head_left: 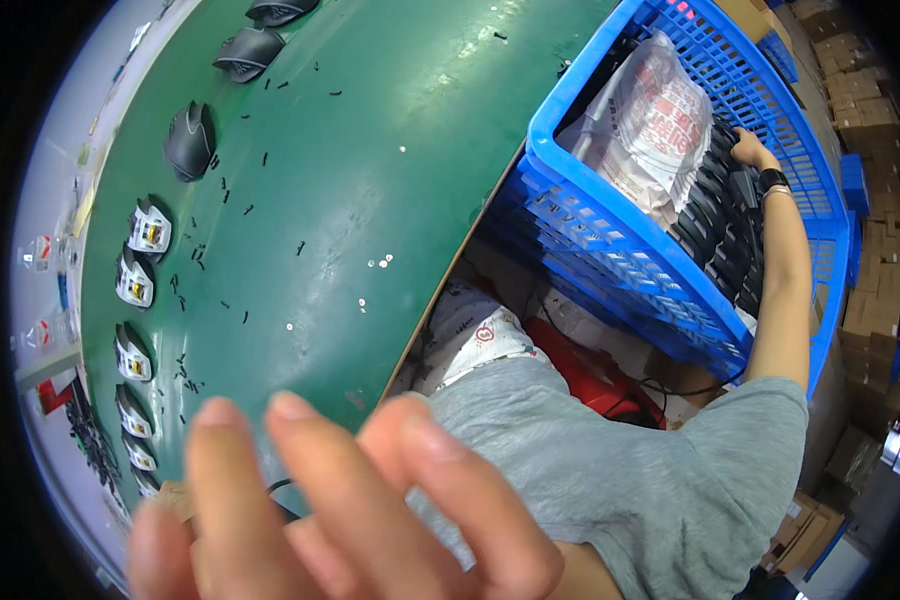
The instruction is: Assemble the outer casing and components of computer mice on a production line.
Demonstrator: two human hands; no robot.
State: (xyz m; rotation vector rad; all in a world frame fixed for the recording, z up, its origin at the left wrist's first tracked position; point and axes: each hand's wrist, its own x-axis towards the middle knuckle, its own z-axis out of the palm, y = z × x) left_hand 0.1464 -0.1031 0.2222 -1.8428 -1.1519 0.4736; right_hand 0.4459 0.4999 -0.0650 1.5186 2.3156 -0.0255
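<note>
The right hand (751, 150) is inside the crate (610, 215), at the far right of the black shells (705, 225) packed there; its fingertips are hidden, so whether they grasp a shell cannot be told. The left hand (370, 520), blurred and close to the camera, is well left of the crate, its fingers loosely spread with nothing visible between them (the palm is out of sight).

The shells sit tightly together, so pulling one could drag or scrape its neighbours. The bag (645, 130) lying against them in the crate might snag, and the watch (772, 180) could catch on the crate's slotted wall. A careless sweep of the left arm might scatter the loose screws (301, 247).

Left of the crate runs a glossy green table (420, 130), dotted with those screws and small white discs (386, 261). Along its edge farthest from the crate are dark mice (190, 143) and opened units (150, 228). Just below the crate's left side are a red object (590, 365) and a black cable (710, 388); right of it, cardboard boxes (875, 270) are stacked.
</note>
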